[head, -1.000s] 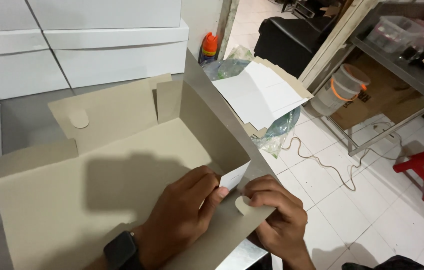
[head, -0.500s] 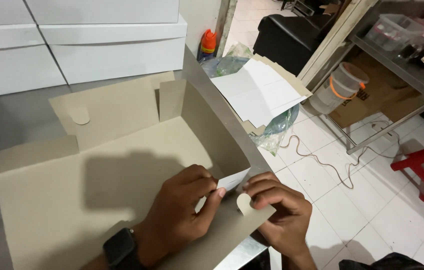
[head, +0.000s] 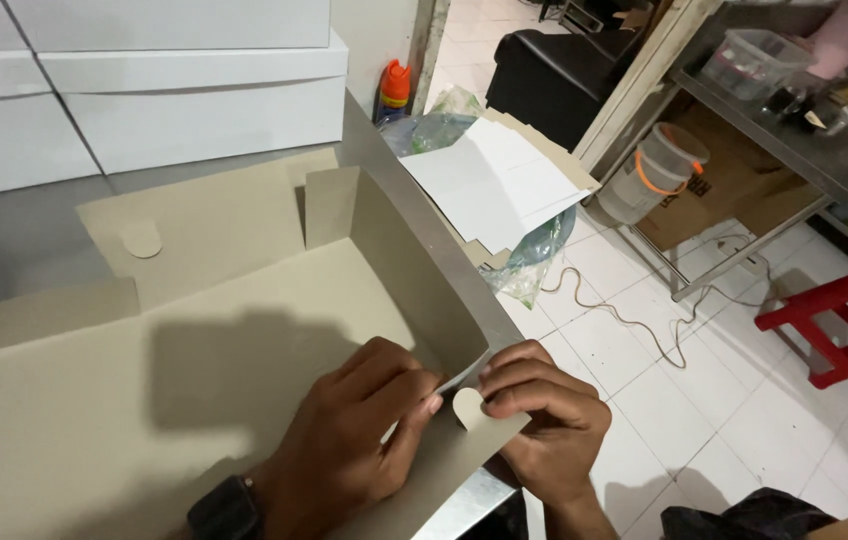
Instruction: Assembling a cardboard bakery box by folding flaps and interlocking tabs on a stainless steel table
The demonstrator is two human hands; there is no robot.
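left hand pressing cardboard box | right hand pinching tab

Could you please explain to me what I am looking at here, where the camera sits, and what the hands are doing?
There is no machine here: a person works with two bare hands, and the one camera is worn on their head, looking down at the work.

The left hand, with a dark watch on its wrist, and the right hand meet at the near corner of a flat grey cardboard box that is partly folded up. Both hands pinch that corner, where a small rounded tab shows between the fingers. One side wall of the box stands upright.

The box lies on a grey table. Behind it stand stacked white boxes. To the right, on the white tiled floor, are loose sheets of card, a bucket, a cable and a red stool.
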